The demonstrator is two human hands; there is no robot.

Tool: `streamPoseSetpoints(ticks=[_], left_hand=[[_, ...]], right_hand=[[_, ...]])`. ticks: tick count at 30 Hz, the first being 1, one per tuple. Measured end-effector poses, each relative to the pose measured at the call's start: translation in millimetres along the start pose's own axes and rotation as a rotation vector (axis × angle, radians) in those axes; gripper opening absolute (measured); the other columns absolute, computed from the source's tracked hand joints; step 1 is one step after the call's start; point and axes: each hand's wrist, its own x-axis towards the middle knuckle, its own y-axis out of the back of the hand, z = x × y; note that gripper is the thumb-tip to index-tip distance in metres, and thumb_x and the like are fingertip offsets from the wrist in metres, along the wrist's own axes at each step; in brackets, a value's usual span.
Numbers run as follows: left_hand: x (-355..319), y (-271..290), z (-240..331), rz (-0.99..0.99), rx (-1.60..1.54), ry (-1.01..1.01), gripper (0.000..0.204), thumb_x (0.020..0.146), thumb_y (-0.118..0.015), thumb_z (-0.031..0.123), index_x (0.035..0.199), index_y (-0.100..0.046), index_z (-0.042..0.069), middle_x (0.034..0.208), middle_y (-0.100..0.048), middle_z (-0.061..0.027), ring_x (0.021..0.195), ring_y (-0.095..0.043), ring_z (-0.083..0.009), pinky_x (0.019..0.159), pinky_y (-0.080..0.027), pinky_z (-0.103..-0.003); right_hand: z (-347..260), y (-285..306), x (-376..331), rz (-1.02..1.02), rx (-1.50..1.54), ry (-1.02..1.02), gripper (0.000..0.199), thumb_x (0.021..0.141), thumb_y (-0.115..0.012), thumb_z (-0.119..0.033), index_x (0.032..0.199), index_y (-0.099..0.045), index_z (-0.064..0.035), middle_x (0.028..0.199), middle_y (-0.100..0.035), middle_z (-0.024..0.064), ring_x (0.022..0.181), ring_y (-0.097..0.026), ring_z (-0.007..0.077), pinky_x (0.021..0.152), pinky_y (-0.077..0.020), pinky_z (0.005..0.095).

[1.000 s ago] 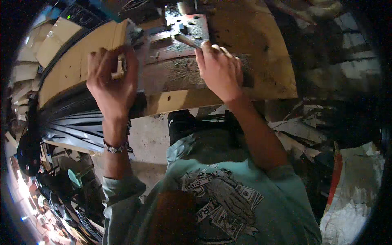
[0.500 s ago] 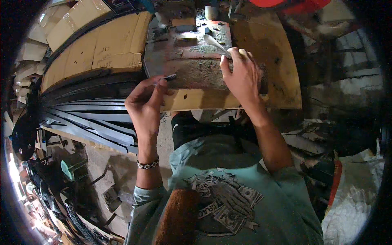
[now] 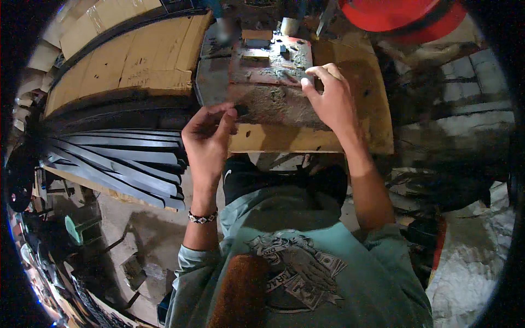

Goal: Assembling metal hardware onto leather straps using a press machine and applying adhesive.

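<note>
My left hand (image 3: 210, 134) is over the near left part of the work table, thumb and forefinger closed in a pinch. At its fingertips shows a small dark piece (image 3: 241, 110), too dim to name more closely. My right hand (image 3: 333, 98) hovers beside the right edge of a brightly lit, dusty board (image 3: 262, 79). Its thumb and fingers are curled close together; what they hold, if anything, does not show clearly. On the board lie a small dark block (image 3: 283, 48) and a pale flat bar (image 3: 255, 53).
Left of the board is a large cardboard sheet (image 3: 126, 68), with a fan of grey strips (image 3: 120, 158) nearer me. A white cup-like container (image 3: 289, 26) stands behind the board. A round red object (image 3: 399, 16) is at the far right, a green stool (image 3: 74, 229) at the lower left.
The spoon-shaped light tool at my right fingertips no longer shows clearly. My left hand has shifted slightly right with its small piece. The view has shifted a little.
</note>
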Motion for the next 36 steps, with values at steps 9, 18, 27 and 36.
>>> streamPoseSetpoints(ticks=[9, 18, 27, 36], left_hand=[[4, -28, 4, -0.129, -0.191, 0.057, 0.027, 0.087, -0.064, -0.001, 0.114, -0.059, -0.001, 0.082, -0.067, -0.0040, 0.070, -0.057, -0.0057, 0.062, -0.046, -0.021], [14, -39, -1, -0.210, -0.045, 0.032, 0.019, 0.087, -0.061, 0.002, 0.106, -0.064, -0.002, 0.079, -0.066, -0.0046, 0.069, -0.056, -0.0056, 0.062, -0.045, -0.022], [30, -28, -16, -0.082, 0.064, -0.085, 0.014, 0.087, -0.060, 0.005, 0.097, -0.067, -0.003, 0.077, -0.067, -0.0064, 0.069, -0.058, -0.0075, 0.064, -0.048, -0.026], [29, -30, -37, 0.136, 0.067, -0.212, 0.014, 0.087, -0.061, 0.007, 0.095, -0.066, -0.003, 0.076, -0.067, -0.0113, 0.069, -0.060, -0.0096, 0.065, -0.049, -0.027]], right_hand=[[-63, 6, -17, -0.229, 0.516, -0.068, 0.023, 0.091, -0.062, -0.024, 0.100, -0.066, -0.0028, 0.089, -0.068, 0.0147, 0.081, -0.066, 0.0289, 0.070, -0.0500, 0.0359], [-43, 11, -18, -0.293, 0.617, -0.172, 0.022, 0.092, -0.062, -0.023, 0.101, -0.066, -0.0029, 0.092, -0.070, 0.0092, 0.078, -0.064, 0.0146, 0.066, -0.0490, 0.0306], [-1, -23, 57, -0.117, -0.187, 0.473, 0.033, 0.084, -0.059, -0.006, 0.116, -0.066, -0.0105, 0.103, -0.065, 0.0191, 0.095, -0.064, 0.0343, 0.083, -0.0510, 0.0424], [-21, -33, 86, -0.442, -0.559, 0.596, 0.047, 0.084, -0.049, -0.002, 0.128, -0.059, -0.0153, 0.089, -0.067, 0.0164, 0.083, -0.067, 0.0319, 0.069, -0.0539, 0.0432]])
